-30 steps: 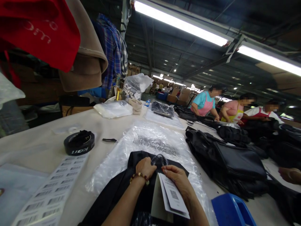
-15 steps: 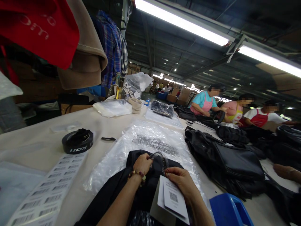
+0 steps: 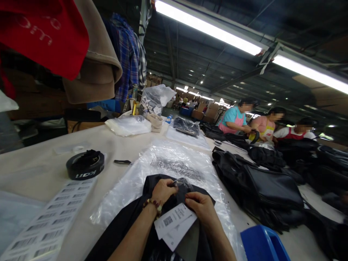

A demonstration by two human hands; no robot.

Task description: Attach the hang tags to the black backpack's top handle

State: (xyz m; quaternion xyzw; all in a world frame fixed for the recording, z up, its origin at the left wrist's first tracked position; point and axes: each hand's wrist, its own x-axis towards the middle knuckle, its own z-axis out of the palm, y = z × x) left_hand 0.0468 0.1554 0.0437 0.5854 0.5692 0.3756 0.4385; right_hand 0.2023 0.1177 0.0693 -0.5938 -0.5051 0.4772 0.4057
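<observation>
A black garment lies on a clear plastic bag in front of me. My left hand, with a bead bracelet at the wrist, is closed on the garment's top edge. My right hand pinches the same edge beside it, fingers closed. White paper hang tags with a QR code hang below my hands and lie tilted across the garment. Something small and clear sits between my fingers; I cannot make out what it is.
A black tape roll and barcode label sheets lie on the left. A pile of black bags fills the right. A blue bin stands at the near right. Three people work at the far right. Clothes hang above left.
The hang tags have swung from under my right hand to the left, now lying across the garment. Both hands have drawn closer together on the garment's edge.
</observation>
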